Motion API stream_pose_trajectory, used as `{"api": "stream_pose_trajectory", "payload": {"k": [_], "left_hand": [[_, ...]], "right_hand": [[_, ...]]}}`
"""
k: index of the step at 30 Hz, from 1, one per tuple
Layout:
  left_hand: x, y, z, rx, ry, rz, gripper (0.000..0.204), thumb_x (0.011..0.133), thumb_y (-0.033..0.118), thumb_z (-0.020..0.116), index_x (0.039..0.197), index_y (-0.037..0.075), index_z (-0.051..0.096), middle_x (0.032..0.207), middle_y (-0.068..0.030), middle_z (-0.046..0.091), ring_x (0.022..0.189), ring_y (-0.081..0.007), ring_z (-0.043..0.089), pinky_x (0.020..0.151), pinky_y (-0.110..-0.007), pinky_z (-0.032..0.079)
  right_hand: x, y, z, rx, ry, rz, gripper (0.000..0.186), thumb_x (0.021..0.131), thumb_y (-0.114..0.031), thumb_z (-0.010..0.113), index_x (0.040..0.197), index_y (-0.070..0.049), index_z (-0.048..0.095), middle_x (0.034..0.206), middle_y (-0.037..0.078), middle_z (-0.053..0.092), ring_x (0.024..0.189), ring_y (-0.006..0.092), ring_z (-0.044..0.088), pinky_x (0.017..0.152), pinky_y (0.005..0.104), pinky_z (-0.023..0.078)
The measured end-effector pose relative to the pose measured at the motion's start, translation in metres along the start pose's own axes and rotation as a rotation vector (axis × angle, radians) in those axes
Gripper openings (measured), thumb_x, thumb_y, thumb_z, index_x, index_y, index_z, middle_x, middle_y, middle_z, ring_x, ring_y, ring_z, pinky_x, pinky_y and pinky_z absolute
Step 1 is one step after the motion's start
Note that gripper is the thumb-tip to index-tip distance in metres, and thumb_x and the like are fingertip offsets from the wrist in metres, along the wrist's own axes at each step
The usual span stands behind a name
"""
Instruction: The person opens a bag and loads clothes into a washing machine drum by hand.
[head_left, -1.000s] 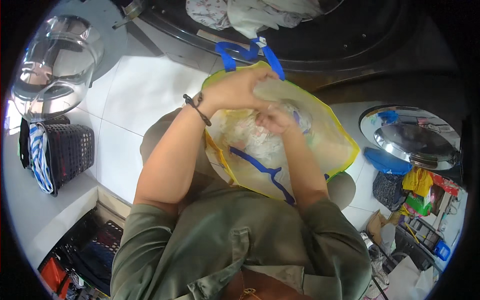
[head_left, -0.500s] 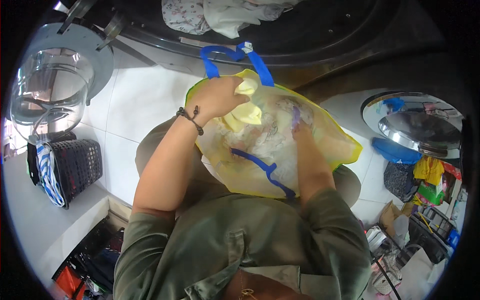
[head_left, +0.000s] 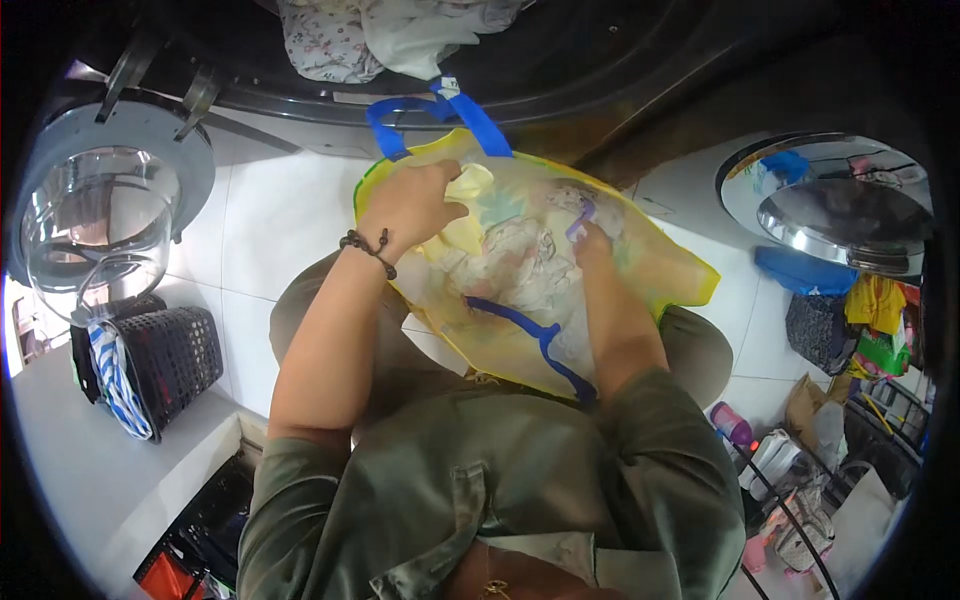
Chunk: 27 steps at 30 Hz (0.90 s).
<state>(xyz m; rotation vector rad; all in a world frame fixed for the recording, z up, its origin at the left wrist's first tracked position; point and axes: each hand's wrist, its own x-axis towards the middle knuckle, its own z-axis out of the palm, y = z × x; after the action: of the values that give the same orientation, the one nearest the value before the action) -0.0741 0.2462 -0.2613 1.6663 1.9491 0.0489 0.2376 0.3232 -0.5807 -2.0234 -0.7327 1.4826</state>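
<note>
A large yellow-edged bag (head_left: 690,283) with blue straps lies open across my lap, with bunched pale clothes (head_left: 520,262) inside. At its far left rim, my left hand (head_left: 412,205) curls around a pale yellow cloth (head_left: 462,232), thumb and fingers bent over it. A beaded bracelet circles that wrist. My right hand (head_left: 592,245) reaches down into the bag, closed at a purple strip of cloth (head_left: 582,215); its fingertips are partly hidden. One blue strap (head_left: 480,128) stands up at the far rim, while another blue strap (head_left: 545,345) hangs over the near side.
Ahead is a dark washer drum opening (head_left: 600,60) with white and floral laundry (head_left: 330,40) at its lip. A round glass door (head_left: 100,215) stands open at left above a black basket (head_left: 165,370). Another round door (head_left: 830,205) and assorted bags (head_left: 875,305) are at right.
My view has shifted slightly, so the drum and bag sit further left. Both hands stay at the bag, the left still on the yellow cloth, the right still at the purple strip.
</note>
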Motion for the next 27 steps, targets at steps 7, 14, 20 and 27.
{"api": "stream_pose_trajectory", "payload": {"k": [7,14,20,27], "left_hand": [[0.006,0.001,0.011,0.010,-0.035,0.067,0.053,0.074,0.026,0.075,0.122,0.012,0.060,0.106,-0.0209,0.067,0.098,-0.0376,0.064,0.085,-0.044,0.051],[0.011,-0.006,-0.001,0.048,0.110,-0.056,0.042,0.076,0.032,0.073,0.113,0.014,0.066,0.095,-0.0206,0.069,0.091,-0.0398,0.065,0.077,-0.046,0.052],[0.009,-0.029,-0.017,-0.134,0.565,-0.203,0.036,0.092,0.040,0.060,0.104,0.006,0.067,0.091,-0.0235,0.067,0.091,-0.0414,0.064,0.076,-0.043,0.051],[0.019,-0.040,-0.003,-0.304,0.593,0.169,0.023,0.096,0.024,0.057,0.099,0.002,0.064,0.087,-0.0130,0.063,0.077,-0.0286,0.059,0.075,-0.035,0.047]], "right_hand": [[-0.099,-0.087,0.065,0.112,-0.744,-0.042,0.018,0.083,-0.012,0.063,0.101,-0.008,0.065,0.091,0.003,0.064,0.071,0.0132,0.057,0.060,0.0267,0.045],[-0.154,-0.127,0.083,0.606,-1.311,-0.025,0.022,0.087,-0.011,0.064,0.108,-0.005,0.061,0.099,0.007,0.066,0.080,0.0167,0.063,0.068,0.0301,0.048],[0.025,0.007,0.035,-1.152,-0.172,-0.292,0.040,0.091,-0.027,0.042,0.111,-0.006,0.069,0.122,0.017,0.064,0.110,0.0339,0.063,0.092,0.0428,0.049],[0.067,0.094,-0.024,-1.242,-0.129,-0.409,0.042,0.077,-0.036,0.063,0.112,-0.015,0.071,0.121,0.015,0.065,0.113,0.0341,0.060,0.098,0.0431,0.046]]}}
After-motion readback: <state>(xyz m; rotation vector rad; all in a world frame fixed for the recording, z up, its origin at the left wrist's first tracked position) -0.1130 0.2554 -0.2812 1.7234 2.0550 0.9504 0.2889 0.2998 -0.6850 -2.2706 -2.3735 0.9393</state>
